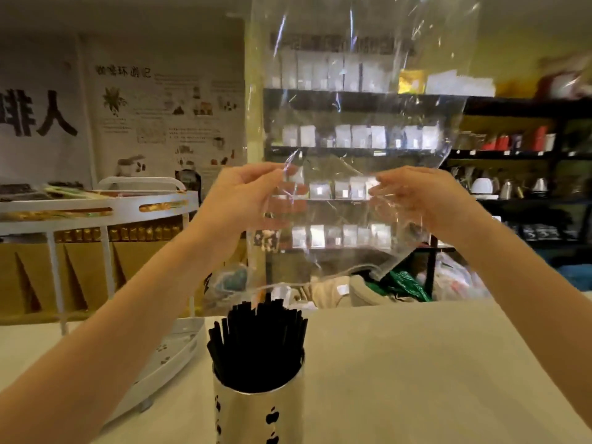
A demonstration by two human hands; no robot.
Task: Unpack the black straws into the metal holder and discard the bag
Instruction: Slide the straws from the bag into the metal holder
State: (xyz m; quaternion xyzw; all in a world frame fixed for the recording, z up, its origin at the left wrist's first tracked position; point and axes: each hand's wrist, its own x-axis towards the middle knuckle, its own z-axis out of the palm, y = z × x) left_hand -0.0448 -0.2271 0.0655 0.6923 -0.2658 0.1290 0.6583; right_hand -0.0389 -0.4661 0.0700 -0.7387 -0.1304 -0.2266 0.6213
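A clear plastic bag (362,100) hangs upright in the air above the table, see-through, with nothing visible inside it. My left hand (246,200) pinches its left side and my right hand (419,200) pinches its right side, both at about mid height. Below the bag, a bundle of black straws (256,347) stands upright in the metal holder (243,415), a pale cylinder with black cut-out marks, at the near middle of the table. The bag's open lower edge hovers just above the straw tips.
A white two-tier rack (96,209) with gold packets stands at the left, its lower tray beside the holder. The beige table (416,379) spreads right. Dark shelves (512,155) of white pouches and kettles line the back; bags lie heaped behind the table.
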